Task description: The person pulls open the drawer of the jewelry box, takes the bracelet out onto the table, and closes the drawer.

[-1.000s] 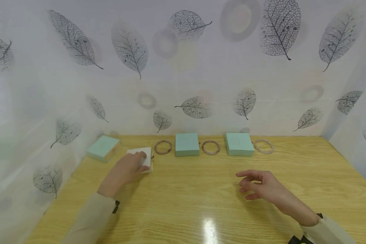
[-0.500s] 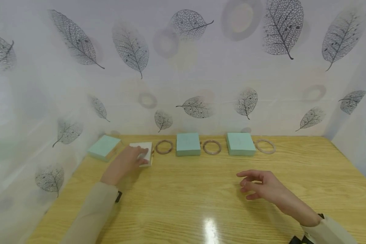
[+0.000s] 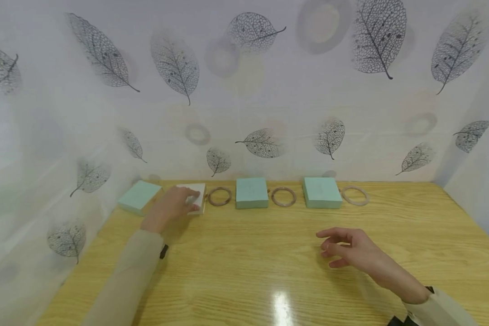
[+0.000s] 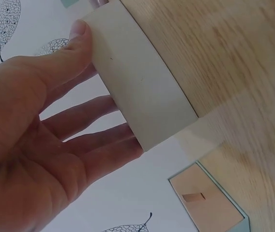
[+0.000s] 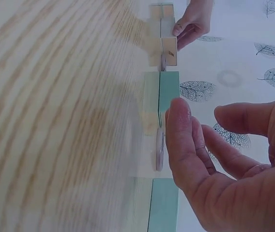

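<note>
My left hand [image 3: 173, 203] lies over a flat white box [image 3: 200, 199] at the left of the table. In the left wrist view the thumb tip is on the top edge of the white box [image 4: 137, 79]; the other fingers reach across behind that edge, their tips hidden. A small brown tab sticks out of its right end. Just right of this box lies a bangle [image 3: 219, 205]. To its left a mint-green box [image 3: 140, 194] sits at an angle, its peach end with a pull tab. My right hand [image 3: 352, 249] hovers low over the table, fingers loosely bent, holding nothing.
Two more mint-green boxes [image 3: 251, 192] [image 3: 322, 192] stand along the table's back edge, a bangle [image 3: 283, 205] between them and a paler bangle [image 3: 355, 203] beyond the right one. A leaf-print cloth [image 3: 269, 104] hangs behind the wood-grain table [image 3: 236, 271].
The white box has moved away from me, toward the back edge, with my left hand on it, and now lines up with the bangles. My right hand has stayed in place.
</note>
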Motion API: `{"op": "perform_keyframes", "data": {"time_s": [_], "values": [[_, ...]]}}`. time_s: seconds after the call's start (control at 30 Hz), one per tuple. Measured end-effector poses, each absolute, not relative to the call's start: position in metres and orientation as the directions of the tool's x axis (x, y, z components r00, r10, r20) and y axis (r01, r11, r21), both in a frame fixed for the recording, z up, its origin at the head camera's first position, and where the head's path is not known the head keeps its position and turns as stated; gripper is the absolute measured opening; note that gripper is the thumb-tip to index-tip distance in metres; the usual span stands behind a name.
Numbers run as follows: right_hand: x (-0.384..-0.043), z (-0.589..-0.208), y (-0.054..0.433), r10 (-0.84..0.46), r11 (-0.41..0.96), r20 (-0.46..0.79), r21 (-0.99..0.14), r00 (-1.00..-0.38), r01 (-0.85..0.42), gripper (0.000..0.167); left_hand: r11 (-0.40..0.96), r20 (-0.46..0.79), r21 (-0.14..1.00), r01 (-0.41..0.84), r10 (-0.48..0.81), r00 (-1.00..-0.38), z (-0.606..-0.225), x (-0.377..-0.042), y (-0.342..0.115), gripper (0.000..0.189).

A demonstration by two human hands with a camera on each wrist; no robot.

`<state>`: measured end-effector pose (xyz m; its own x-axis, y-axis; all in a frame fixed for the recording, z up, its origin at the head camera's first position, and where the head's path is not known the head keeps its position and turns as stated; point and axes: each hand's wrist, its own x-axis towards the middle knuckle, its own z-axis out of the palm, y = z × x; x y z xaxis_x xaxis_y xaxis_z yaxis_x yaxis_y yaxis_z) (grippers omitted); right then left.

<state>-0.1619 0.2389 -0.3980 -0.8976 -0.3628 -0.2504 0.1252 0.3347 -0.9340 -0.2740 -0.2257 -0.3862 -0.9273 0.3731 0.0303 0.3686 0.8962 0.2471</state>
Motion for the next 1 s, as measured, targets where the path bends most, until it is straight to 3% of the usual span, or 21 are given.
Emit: {"op": "perform_keyframes", "data": {"time_s": [1.0], "values": [[-0.160,-0.394,0.243,-0.372,0.332,-0.236,-0.937,-0.898,0.109,0.049,0.888,0.031,0.275,0.369,0.375,-0.926,-0.393,-0.290,-0.233,0.053]]}}
